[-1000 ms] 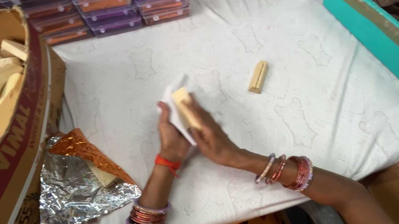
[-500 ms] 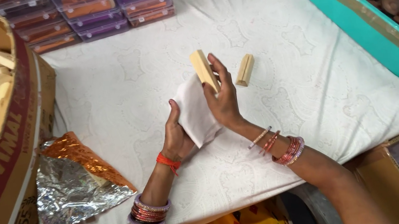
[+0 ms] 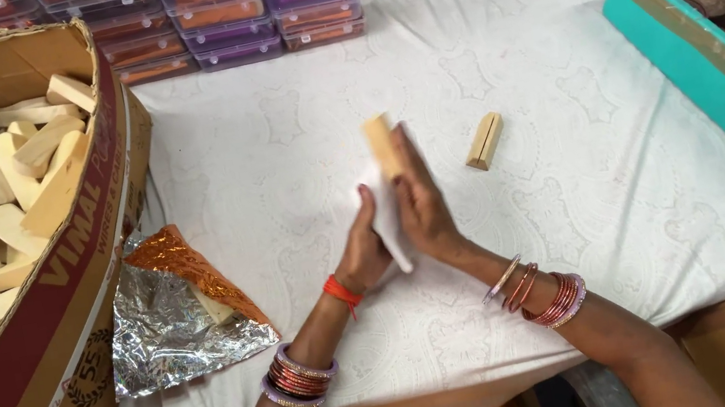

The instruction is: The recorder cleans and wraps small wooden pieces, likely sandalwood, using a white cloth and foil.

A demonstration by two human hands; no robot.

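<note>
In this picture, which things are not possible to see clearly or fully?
Head view, the only one:
- White sheet: mostly hidden between left hand and right hand.
- Wooden block: lower end covered by the right hand.
- Teal tray: cut off by the right edge.
- Cardboard box: cut off at left.
- Foil wrapper: contents barely visible.

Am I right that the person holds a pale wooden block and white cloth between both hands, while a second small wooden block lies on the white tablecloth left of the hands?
Not quite. In the head view, the second small wooden block lies right of the hands, not left. The left hand and right hand do hold the pale wooden block and white cloth over the white tablecloth.
</note>
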